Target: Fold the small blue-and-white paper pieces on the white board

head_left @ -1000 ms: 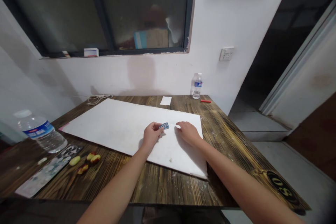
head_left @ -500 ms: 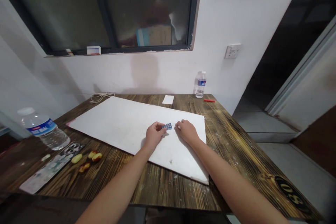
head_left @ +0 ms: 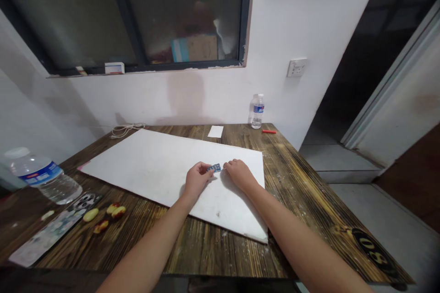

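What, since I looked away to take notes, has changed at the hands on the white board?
The right hand has moved left toward the small blue piece, stopping just short of it. The left hand keeps its pinch on the piece. The white board and the water bottle stayed where they were.

White-walled room, wooden counter [head_left: 220, 256] against the wall

Dark-framed window [head_left: 178, 13] above the counter, wall socket [head_left: 297, 67] to its right, and a dark doorway [head_left: 347, 64] beside that, opening onto a grey floor [head_left: 395, 206]; dim, even light.
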The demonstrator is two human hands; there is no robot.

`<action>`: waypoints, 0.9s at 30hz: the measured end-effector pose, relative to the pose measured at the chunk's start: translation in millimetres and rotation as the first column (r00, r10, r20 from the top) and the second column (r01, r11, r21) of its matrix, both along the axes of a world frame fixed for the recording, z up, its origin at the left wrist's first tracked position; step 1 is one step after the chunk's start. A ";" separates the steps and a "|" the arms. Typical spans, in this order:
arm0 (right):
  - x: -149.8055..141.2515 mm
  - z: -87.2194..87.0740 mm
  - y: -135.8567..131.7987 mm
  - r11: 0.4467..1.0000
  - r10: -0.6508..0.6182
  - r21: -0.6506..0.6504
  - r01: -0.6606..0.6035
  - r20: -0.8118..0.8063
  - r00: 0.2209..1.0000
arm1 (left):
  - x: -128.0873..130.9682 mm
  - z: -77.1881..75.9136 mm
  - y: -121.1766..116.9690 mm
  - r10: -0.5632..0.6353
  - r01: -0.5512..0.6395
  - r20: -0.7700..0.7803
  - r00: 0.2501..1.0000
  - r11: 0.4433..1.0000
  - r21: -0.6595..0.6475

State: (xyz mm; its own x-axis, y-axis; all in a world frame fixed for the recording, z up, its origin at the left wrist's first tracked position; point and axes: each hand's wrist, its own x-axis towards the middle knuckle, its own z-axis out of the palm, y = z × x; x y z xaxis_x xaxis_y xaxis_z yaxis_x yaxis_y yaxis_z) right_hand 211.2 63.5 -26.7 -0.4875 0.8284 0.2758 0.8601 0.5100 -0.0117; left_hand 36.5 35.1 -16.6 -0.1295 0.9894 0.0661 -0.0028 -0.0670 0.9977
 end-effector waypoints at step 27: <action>-1.9 16.5 -13.6 0.997 0.045 -0.069 -0.043 0.029 0.999 | -2.0 2.2 1.5 0.018 -0.018 -0.048 0.999 1.000 0.011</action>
State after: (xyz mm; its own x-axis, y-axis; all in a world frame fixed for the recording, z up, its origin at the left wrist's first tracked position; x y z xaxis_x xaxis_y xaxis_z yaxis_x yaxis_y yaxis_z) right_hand 209.3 49.8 -10.2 -0.5314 0.8223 0.2036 0.8371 0.5466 -0.0225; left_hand 34.5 36.6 -14.4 -0.1439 0.9861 0.0827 0.0467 -0.0768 0.9960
